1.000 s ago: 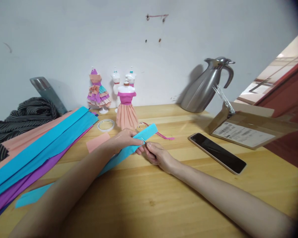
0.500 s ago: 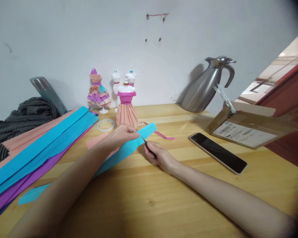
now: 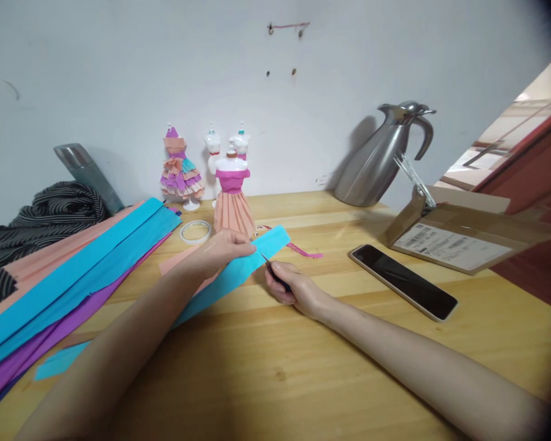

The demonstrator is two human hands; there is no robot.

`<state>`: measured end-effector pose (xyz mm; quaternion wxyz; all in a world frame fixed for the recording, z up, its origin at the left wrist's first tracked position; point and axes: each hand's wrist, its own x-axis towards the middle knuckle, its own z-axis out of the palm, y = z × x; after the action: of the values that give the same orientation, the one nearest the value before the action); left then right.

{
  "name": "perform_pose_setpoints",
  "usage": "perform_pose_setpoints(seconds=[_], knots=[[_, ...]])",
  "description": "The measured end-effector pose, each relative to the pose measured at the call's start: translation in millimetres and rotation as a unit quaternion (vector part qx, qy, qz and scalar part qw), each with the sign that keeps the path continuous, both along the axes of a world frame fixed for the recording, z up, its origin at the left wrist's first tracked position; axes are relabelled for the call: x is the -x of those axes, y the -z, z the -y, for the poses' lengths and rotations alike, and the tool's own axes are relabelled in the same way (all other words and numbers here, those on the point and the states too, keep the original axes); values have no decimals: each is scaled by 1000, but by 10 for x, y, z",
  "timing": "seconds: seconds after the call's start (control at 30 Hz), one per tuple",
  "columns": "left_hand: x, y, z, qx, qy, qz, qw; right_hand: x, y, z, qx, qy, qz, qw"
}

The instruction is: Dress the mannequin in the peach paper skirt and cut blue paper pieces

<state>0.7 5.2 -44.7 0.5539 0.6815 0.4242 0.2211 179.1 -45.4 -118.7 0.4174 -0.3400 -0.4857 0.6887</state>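
Observation:
My left hand (image 3: 227,250) pinches the edge of a light-blue crepe paper strip (image 3: 239,269) between thumb and fingers. The strip slants from under my left forearm up to the right. My right hand (image 3: 290,285) is closed round small dark-handled scissors (image 3: 275,274), their thin blades at the strip's lower edge, close to my left fingertips. Peach paper (image 3: 179,260) lies partly hidden under my left hand. Just behind stands a mini dress form (image 3: 233,196) in a magenta top and pleated peach skirt.
More dress forms (image 3: 181,165) stand by the wall, near a tape roll (image 3: 195,231). Long crepe paper sheets (image 3: 78,275) and a striped cloth (image 3: 50,208) lie left. On the right are a phone (image 3: 404,282), a cardboard box (image 3: 459,239) and a steel jug (image 3: 371,159).
Both hands stay nearly in place, the scissors still at the strip's lower edge. The whole view has shifted very slightly.

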Motion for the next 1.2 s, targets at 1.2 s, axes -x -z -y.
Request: perform_pose_setpoints(seconds=[1.2], knots=[[-109, 13, 66, 10, -44, -13, 999, 8, 45, -11, -8, 13, -46, 999]])
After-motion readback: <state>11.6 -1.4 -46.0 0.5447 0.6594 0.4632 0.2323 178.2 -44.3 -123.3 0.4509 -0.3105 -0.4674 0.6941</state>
